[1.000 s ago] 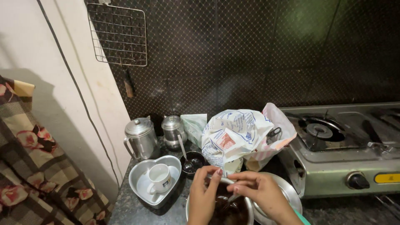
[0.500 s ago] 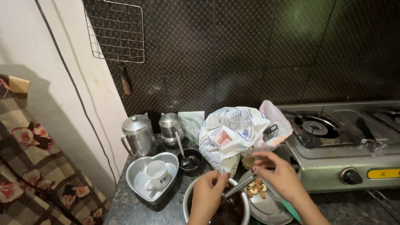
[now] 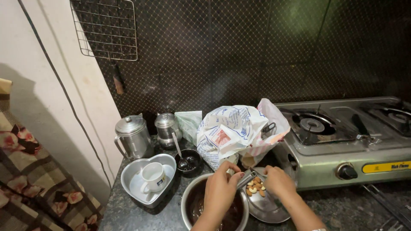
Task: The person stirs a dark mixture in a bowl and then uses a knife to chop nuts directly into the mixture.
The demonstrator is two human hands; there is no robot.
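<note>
A: Nearest the camera: left hand (image 3: 220,188) over the round steel bowl of dark brown batter (image 3: 214,207), fingers curled and pinching the end of a thin steel utensil (image 3: 247,179). Can't tell if it's a spoon or tongs.

B: Right hand (image 3: 278,182)?

A: Fingers closed on the other end of the same utensil, over the flat steel plate of cashews and almonds (image 3: 265,201). A second ago both hands were bunched over the bowl. Since then the right one has shifted out to the plate, and the nuts (image 3: 254,188), then hidden by the hands, are in view. My read: work has moved from batter to nuts.

B: Bowl and plate relation?

A: Touching or overlapping, plate just right of the bowl, both on the speckled dark stone counter (image 3: 141,214).

B: Further back?

A: Left: heart-shaped aluminium cake tin (image 3: 128,182) with a white ceramic mug (image 3: 153,176) in it. Beside it a small black bowl with a steel spoon (image 3: 188,161). Then a crumpled white printed plastic bag (image 3: 235,130), two lidded steel canisters (image 3: 133,136), and a steel gas stove (image 3: 342,141) at right, matte and scuffed. Wire rack (image 3: 107,28) hangs on the dark mesh-patterned wall.
</note>
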